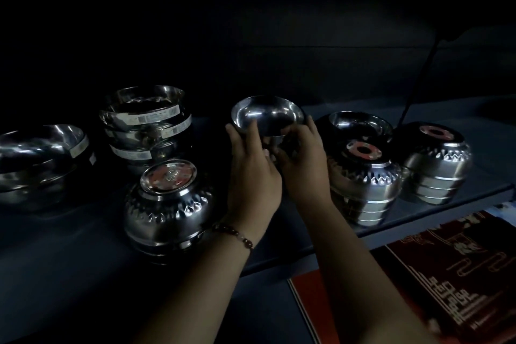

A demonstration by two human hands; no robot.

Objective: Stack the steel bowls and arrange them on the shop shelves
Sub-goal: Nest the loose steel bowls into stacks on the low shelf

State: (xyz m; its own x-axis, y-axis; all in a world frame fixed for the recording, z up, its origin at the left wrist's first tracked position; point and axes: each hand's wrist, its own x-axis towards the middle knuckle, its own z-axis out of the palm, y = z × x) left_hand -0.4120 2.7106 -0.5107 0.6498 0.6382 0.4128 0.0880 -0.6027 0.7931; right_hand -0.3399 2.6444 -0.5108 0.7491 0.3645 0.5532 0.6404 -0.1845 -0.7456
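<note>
The left hand (pixel 252 173) and right hand (pixel 300 165) both grip one upright steel bowl (pixel 267 117), held above the dim shelf (pixel 480 153) between the stacks. What lies beneath the bowl is hidden by the fingers. An upturned bowl stack (pixel 167 209) stands left; a red box (pixel 460 274) is cut off below.

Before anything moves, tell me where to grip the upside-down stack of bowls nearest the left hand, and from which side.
Take the inverted bowl stack from above, palms on opposite sides of its widest band. It stands base-up, rims hidden against the shelf, so nothing offers a hook. Its right side sits close to the left hand.
</note>
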